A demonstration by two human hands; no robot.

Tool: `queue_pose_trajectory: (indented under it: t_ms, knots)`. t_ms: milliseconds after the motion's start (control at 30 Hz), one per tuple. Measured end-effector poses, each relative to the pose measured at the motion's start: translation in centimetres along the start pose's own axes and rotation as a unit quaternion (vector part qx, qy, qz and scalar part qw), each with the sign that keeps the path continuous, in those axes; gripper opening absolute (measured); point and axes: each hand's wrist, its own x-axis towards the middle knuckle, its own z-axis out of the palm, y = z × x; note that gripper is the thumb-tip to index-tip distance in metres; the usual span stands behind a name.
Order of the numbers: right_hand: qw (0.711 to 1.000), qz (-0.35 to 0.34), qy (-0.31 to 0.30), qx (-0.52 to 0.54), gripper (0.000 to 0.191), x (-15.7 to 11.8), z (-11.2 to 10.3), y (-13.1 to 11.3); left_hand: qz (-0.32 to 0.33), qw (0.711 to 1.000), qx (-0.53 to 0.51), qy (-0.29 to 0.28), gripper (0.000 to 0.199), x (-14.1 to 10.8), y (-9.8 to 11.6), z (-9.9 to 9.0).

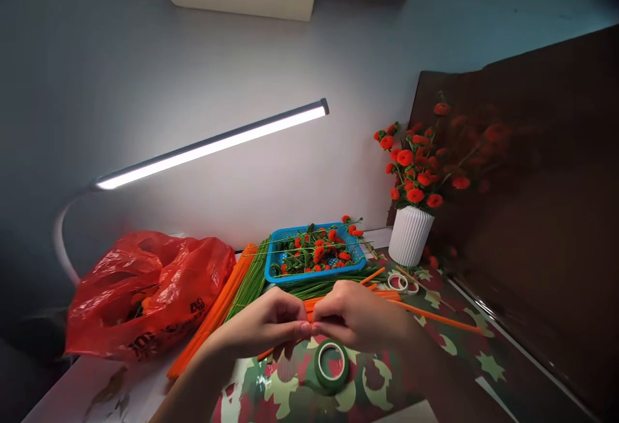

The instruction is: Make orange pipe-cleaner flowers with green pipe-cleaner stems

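My left hand (278, 320) and my right hand (345, 316) meet in front of me, both closed in a pinch with thumb tips touching. Whatever lies between the fingertips is too small or hidden to name; something orange shows just behind them. Close below the hands, a roll of green tape (331, 366) rests on the camouflage-patterned mat (285, 391). Orange stems (435, 318) spread out behind and to the right of my right hand. Beyond the hands sits a blue basket (290, 277) with small red flowers (319, 253) and green stems inside.
A red plastic bag (193, 281) lies at the left, beside bundled orange stems (213, 313) and green stems (250, 278). White rings (397, 282) lie right of the basket. A white vase (411, 237) of red flowers stands behind. A lit lamp (213, 147) arches overhead.
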Motion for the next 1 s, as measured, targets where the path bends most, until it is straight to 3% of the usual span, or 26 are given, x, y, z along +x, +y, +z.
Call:
queue_pose_trajectory:
  t_ms: [200,400,733,900,1000]
  knots:
    - [0.997,0.066,-0.040,0.023,0.020,0.0,-0.7,-0.2,0.019,0.996,0.070,0.051,0.027,-1.5,0.9,-0.5]
    - [0.993,0.092,-0.061,0.029,0.017,-0.1,-0.4,0.1,0.026,0.997,0.068,-0.008,0.014,-1.4,1.0,-0.5]
    - [0.994,0.091,-0.032,-0.047,0.016,-0.7,-0.6,0.4,0.056,0.995,0.066,-0.040,0.019,0.7,-0.4,-0.5]
    - [0.992,0.110,0.004,-0.061,0.022,-1.4,-2.6,0.9,0.053,0.996,0.058,0.039,0.034,1.2,0.1,-0.2]
    - [0.978,0.185,0.052,-0.081,0.026,-2.8,-4.5,2.5,0.054,0.988,0.120,0.078,0.042,0.6,0.0,-1.1]
